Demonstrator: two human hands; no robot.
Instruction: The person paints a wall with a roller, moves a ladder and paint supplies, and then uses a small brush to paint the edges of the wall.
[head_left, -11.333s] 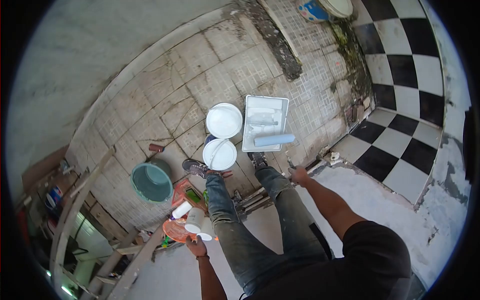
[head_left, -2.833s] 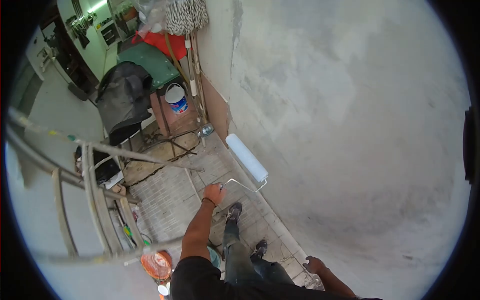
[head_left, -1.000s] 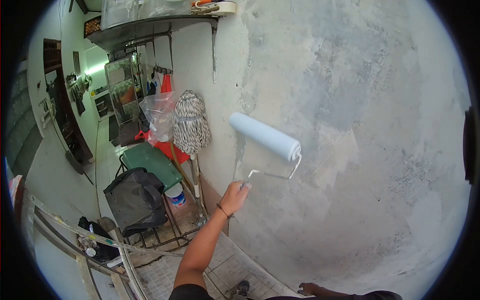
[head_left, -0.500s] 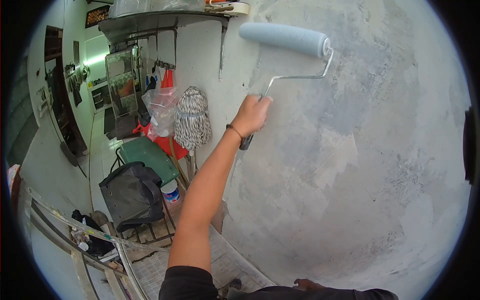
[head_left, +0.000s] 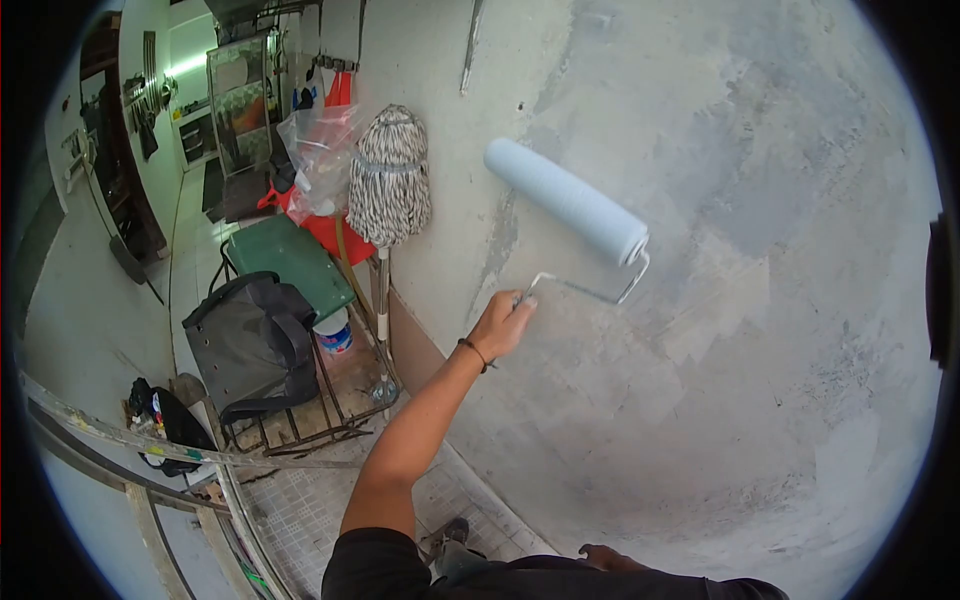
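My left hand (head_left: 500, 324) is closed around the handle of a paint roller. The roller's wide pale-blue sleeve (head_left: 568, 202) slants down to the right in front of the patchy grey-white wall (head_left: 700, 330), joined to the handle by a bent metal frame. Whether the sleeve touches the wall is unclear. Beyond the dark shirt at the lower edge, my right hand (head_left: 608, 558) shows in part, low near the wall, its fingers loosely apart with nothing seen in them.
Left of the wall are an upright mop (head_left: 390, 175), a green seat (head_left: 290, 265), a dark bag (head_left: 255, 345) and a white bucket (head_left: 334, 332). A paint-spattered ladder (head_left: 150, 440) crosses the lower left. The tiled floor (head_left: 300, 520) shows beneath.
My left hand and the roller have moved down, and the sleeve slants more steeply. The view has tilted lower, showing more floor, and the overhead shelf has mostly left it.
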